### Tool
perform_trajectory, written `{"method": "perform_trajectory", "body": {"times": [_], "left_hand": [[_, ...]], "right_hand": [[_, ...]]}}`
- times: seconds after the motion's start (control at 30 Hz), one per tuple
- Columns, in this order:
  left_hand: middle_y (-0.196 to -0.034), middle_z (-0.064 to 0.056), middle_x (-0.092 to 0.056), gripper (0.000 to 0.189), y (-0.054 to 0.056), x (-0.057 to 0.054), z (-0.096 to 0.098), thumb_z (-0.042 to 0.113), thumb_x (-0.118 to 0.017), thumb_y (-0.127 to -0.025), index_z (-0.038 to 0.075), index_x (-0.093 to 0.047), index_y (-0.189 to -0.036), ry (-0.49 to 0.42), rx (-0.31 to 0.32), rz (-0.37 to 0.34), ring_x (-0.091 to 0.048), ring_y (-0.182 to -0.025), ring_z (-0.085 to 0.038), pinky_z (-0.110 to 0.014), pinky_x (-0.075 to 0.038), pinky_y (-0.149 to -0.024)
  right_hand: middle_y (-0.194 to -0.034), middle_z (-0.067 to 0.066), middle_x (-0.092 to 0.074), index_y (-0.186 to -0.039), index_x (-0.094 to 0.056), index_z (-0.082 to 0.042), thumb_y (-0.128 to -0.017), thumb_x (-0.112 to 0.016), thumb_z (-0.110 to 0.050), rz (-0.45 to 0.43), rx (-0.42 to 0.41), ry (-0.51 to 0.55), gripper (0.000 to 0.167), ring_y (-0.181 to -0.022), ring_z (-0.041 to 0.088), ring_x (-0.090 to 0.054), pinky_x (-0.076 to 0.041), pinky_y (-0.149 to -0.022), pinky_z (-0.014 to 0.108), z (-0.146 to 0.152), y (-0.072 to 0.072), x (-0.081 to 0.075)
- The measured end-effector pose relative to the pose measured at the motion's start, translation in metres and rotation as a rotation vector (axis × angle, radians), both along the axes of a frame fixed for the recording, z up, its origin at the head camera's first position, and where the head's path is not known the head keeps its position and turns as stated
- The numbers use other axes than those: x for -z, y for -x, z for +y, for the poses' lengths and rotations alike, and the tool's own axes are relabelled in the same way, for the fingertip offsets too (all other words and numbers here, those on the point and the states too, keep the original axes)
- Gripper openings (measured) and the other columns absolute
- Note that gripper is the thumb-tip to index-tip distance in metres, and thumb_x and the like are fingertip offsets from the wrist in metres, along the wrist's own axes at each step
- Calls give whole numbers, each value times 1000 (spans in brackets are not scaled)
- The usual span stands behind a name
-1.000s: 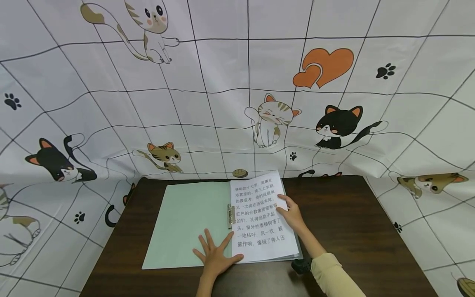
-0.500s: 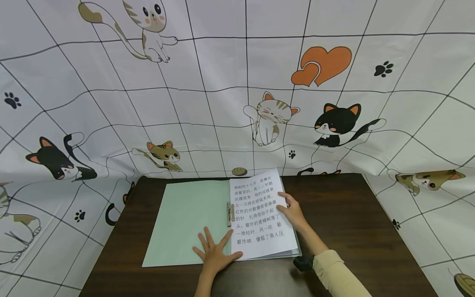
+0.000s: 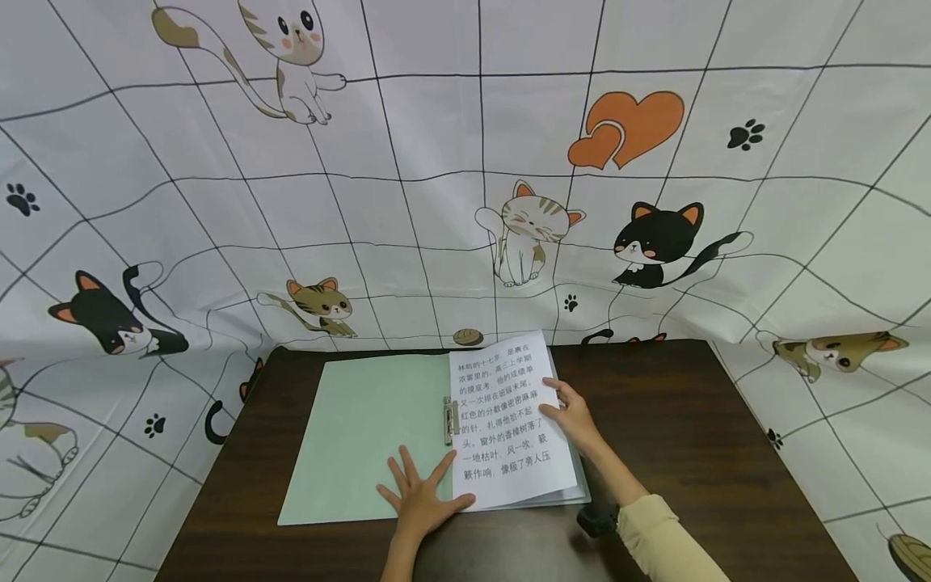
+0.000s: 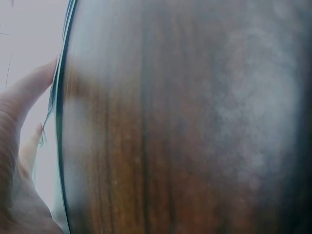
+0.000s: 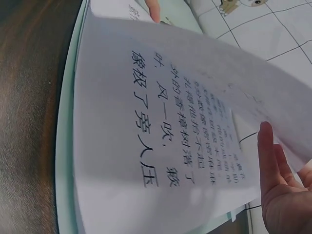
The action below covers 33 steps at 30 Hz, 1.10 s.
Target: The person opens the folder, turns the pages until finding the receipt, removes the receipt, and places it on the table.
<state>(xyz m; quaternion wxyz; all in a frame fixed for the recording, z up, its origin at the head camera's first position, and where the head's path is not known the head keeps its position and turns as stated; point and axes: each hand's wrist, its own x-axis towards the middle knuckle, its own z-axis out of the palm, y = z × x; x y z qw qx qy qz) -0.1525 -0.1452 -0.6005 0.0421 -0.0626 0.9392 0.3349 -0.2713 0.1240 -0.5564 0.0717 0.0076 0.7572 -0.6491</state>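
Left hand [image 3: 424,503] has its fingers splayed super wide, flat on the pale green folder [image 3: 371,436], thumb reaching onto the bottom corner of the printed top sheet [image 3: 502,436]. Metal clip [image 3: 449,420] sits just past that forefinger. Right hand [image 3: 576,416] is way narrower: thumb and fingers pinch the sheet's outer edge, so the paper stretches leftward from those fingertips. Right wrist cam shows it lifted, with another printed page [image 5: 117,146] lying under the raised sheet, beside those fingers.

Left hand [image 4: 12,187] — cropped in wrist view, tabletop [image 4: 170,122] there blurred
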Motion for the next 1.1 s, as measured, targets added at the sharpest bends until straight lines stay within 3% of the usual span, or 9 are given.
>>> {"method": "perform_trajectory", "body": {"times": [0.2,0.5,0.9,1.1], "left_hand": [[-159,-34,10,88,-3,-1,0,58,-81,-65,30,-50,-143,8,-7,-14,15,-141,-62,-82,15,-100],[-159,-34,10,88,0,-1,1,59,-81,-65,31,-50,-142,15,0,-2,14,-142,-62,-82,13,-100],[-159,-34,10,87,-1,-1,2,58,-81,-66,30,-50,-142,10,-4,-10,15,-142,-62,-82,14,-100],[-158,-34,9,87,-1,0,0,58,-81,-66,30,-50,-142,11,2,3,14,-141,-62,-83,13,-99]], "right_hand": [[-123,31,-58,-141,-46,1,-88,-61,2,-7,-11,-18,55,-75,7,-63,-53,-65,20,0,-3,-3],[-130,29,-56,-142,-45,-3,-89,-62,-1,-35,-15,1,56,-88,16,-67,-54,-69,21,-1,-14,-5],[-128,30,-56,-140,-47,-1,-88,-62,2,-13,-28,25,54,-83,13,-69,-56,-65,24,-7,-23,-8],[-129,28,-57,-140,-48,-3,-88,-63,1,-18,-30,32,55,-88,21,-70,-56,-65,24,-12,-27,-10]]}}
